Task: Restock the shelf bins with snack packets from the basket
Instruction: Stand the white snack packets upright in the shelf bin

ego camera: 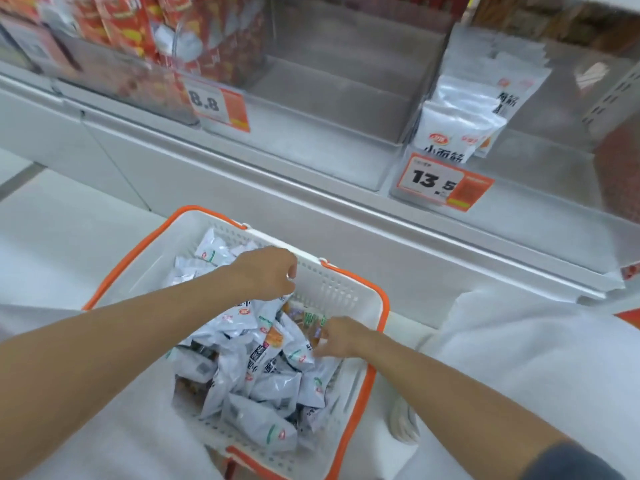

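- The right forearm comes in from the lower right of the frame, with a dark sleeve point(571, 460) at its near end.
- The basket point(349, 287), white with an orange rim, sits in the lower middle of the frame, with both hands over it.
- A loose heap of silver-white snack packets point(263, 386) fills the near and middle part of the basket. A few more lie in its far left corner.
- The right hand point(337, 336) is low at the right side of the heap, with its fingers point(320, 346) reaching left among the packets. They are blurred, so a hold on anything cannot be told.
- The left hand point(272, 271) is at the far side of the basket, knuckles up. Its fingers curl down and the tips meet the top edge of a packet. Whether they pinch it cannot be told.
- Beyond the basket a long white ledge point(346, 220) crosses the frame.
- Above the ledge, a price tag reading 13.5 point(438, 183) hangs at the right, and a price tag reading 8.8 point(216, 105) at the upper left.
- The right bin point(426, 188), clear-walled, holds upright white packets point(464, 123) in a row.
- The middle bin point(329, 98), top centre, shows only its bare floor.
- The left bin point(114, 81), upper left, holds red packets point(131, 26).
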`<state>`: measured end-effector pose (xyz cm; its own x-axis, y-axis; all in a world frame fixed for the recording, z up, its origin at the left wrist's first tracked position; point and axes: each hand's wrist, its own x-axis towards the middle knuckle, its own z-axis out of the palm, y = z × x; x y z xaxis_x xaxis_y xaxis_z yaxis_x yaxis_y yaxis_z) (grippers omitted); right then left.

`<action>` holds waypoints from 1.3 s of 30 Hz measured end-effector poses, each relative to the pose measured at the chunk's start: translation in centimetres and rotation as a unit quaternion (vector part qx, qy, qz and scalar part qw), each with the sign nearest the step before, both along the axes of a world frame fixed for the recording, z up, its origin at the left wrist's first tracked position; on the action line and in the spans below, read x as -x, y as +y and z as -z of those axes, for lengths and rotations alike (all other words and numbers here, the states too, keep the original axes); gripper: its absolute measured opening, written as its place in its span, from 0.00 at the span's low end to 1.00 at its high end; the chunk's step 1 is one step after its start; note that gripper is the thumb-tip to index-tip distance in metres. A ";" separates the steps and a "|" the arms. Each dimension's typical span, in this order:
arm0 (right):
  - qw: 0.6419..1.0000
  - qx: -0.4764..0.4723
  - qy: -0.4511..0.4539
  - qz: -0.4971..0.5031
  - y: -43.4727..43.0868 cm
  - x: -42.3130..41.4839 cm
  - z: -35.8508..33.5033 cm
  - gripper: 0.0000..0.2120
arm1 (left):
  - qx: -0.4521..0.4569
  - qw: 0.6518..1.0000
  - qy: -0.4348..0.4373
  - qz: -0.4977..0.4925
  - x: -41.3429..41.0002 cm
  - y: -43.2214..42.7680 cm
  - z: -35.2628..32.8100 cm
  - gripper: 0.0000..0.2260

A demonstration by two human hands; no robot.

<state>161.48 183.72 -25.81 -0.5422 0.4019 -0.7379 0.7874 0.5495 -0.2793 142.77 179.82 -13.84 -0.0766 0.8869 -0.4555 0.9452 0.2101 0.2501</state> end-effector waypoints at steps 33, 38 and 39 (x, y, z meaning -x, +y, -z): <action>0.774 -0.209 0.503 0.324 6.0 -3.4 -22.0 0.24 | -0.099 0.845 -0.514 -0.110 -7.8 1.6 -7.2 0.04; 0.770 -0.235 0.526 0.276 6.6 -3.1 -22.1 0.21 | -0.067 0.850 -0.516 -0.086 -7.1 1.3 -7.5 0.04; 0.760 -0.240 0.537 0.278 6.8 -3.2 -22.2 0.21 | -0.065 0.850 -0.515 -0.085 -7.0 1.2 -7.6 0.04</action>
<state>164.70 190.57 -3.63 -0.3764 0.8716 0.3142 0.3951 0.4578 -0.7964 149.78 181.06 -6.25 0.1713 0.9509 -0.2579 0.1688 0.2295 0.9585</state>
